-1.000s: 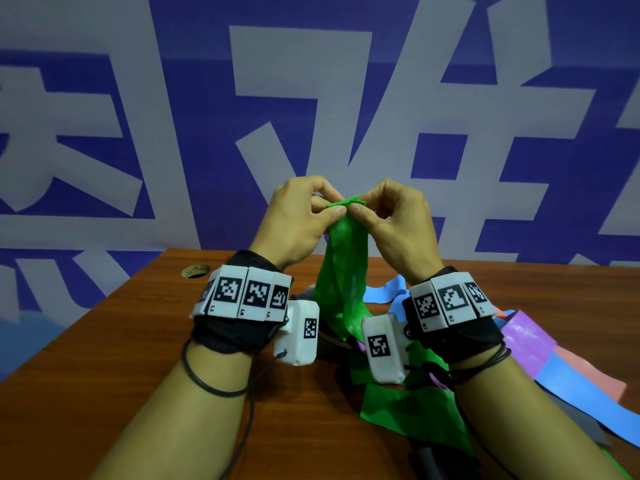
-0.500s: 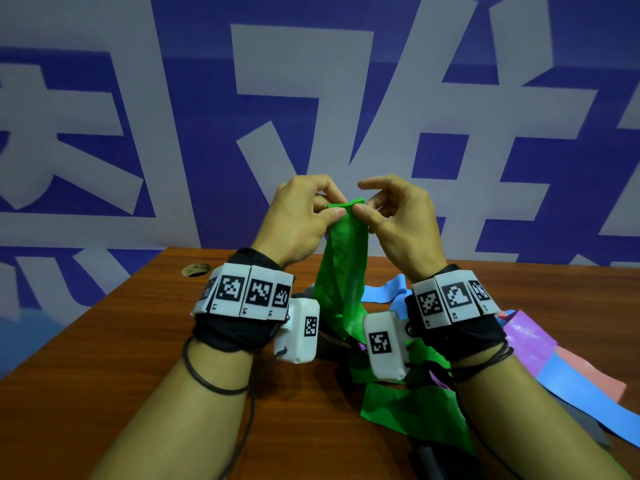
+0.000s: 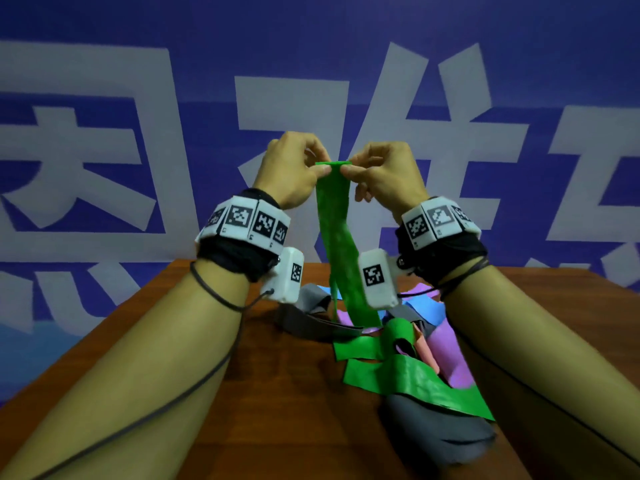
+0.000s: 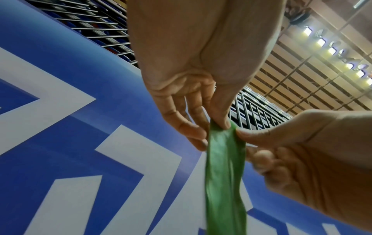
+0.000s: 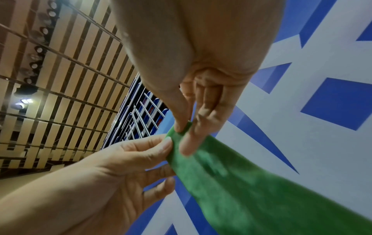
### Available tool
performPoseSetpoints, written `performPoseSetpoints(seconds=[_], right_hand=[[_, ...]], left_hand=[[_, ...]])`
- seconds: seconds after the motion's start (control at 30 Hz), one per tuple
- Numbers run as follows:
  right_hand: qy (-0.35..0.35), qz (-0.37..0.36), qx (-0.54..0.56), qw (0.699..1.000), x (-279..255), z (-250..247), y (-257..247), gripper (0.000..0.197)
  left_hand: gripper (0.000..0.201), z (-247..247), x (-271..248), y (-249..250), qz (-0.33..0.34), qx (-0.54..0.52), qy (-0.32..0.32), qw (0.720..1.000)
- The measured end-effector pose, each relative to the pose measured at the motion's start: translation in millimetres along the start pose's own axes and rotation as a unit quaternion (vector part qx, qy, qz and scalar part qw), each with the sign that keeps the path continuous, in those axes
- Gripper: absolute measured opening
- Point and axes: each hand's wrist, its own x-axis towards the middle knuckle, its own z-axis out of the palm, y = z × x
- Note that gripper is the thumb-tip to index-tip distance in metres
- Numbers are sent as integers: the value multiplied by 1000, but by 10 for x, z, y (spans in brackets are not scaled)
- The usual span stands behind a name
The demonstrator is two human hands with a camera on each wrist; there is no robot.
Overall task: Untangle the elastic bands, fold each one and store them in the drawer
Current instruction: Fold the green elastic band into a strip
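While both hands work the one strip up in the air, status, biggest item first:

table: brown wooden table (image 3: 166, 368); no drawer shows in any view.
pile: tangled heap of flat elastic bands (image 3: 420, 336), grey, purple, blue and pink, lying toward the table's right edge; not yet sorted.
band in hand: long flat green elastic band (image 3: 337, 244), upper end held high over the table's far edge, rest hanging straight down, lower end running into the pile and folded over on the table. Whether it is knotted with the others down there, cannot tell.
left hand: left hand (image 3: 291, 168) pinching the left corner of the band's top edge, thumb against forefinger; left wrist view confirms it.
right hand: right hand (image 3: 382, 174) pinching the right corner the same way, other fingers loosely curled. Hands close together, the band's width between them.
step: untangling stage, I'd judge – top end spread flat, first band not free yet, nothing folded.
next: likely needs a steady lift or hand-over-hand feed to draw the tail clear of the heap without dragging the other bands along, then end to end for the fold.
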Motion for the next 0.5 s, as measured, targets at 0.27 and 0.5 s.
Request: performPoseSetpoints(seconds=[0.27, 0.5], right_hand=[[-45, 8, 78, 996, -149, -169, -657, 15], [-69, 28, 56, 996, -228, -118, -714, 5]], left_hand=[[6, -447, 10, 473, 39, 28, 2, 999], [3, -516, -56, 475, 37, 39, -16, 998]])
